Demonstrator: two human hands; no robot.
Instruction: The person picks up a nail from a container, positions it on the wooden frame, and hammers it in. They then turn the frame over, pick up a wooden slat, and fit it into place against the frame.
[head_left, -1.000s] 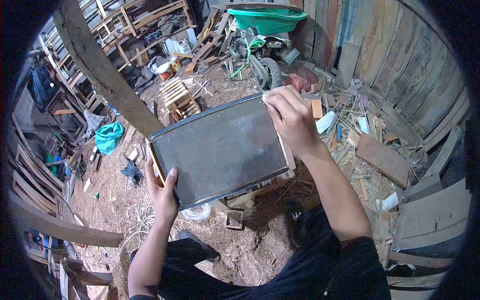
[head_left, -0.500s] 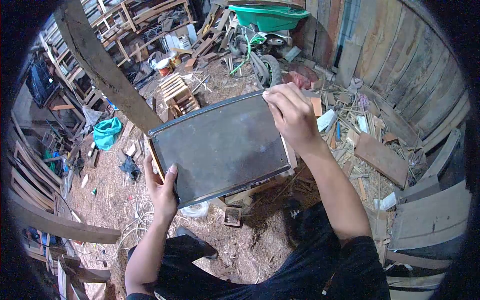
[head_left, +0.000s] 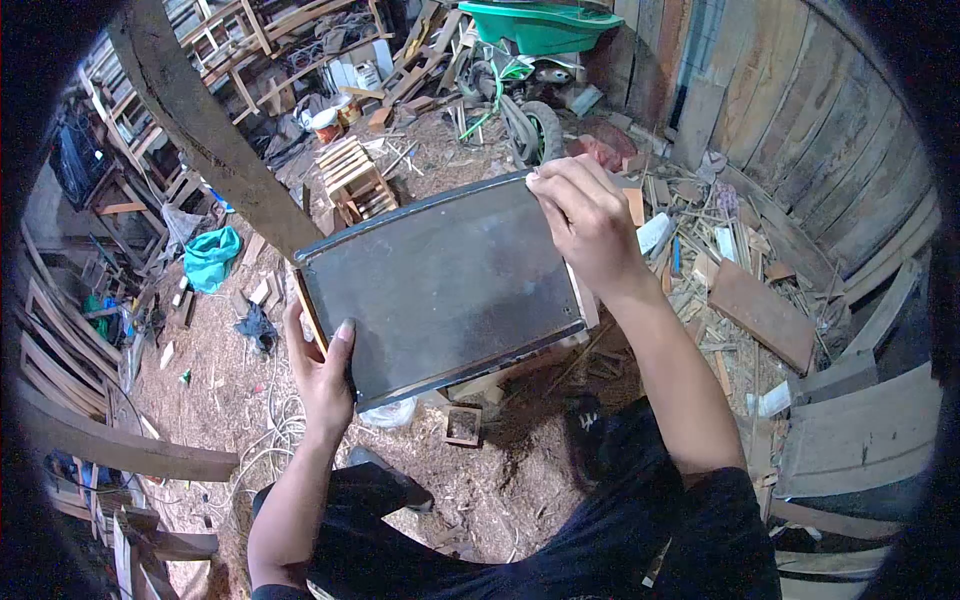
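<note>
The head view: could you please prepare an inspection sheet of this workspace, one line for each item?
Surface: no worktable seen under the work; the floor is strewn with shavings.
Job's things: a dark panel, rectangular, held up above the floor; a small pale thing at its upper right corner, too small to identify.
Clutter: wood scraps and a brown board at right; teal cloth or bag at left.
Hands: left hand grips the panel's left edge, thumb on its face; right hand pinches at that corner.
Cables: pale looped cord on the floor; cable or rope, cannot tell.
Surroundings: plank wall, green tub.
</note>
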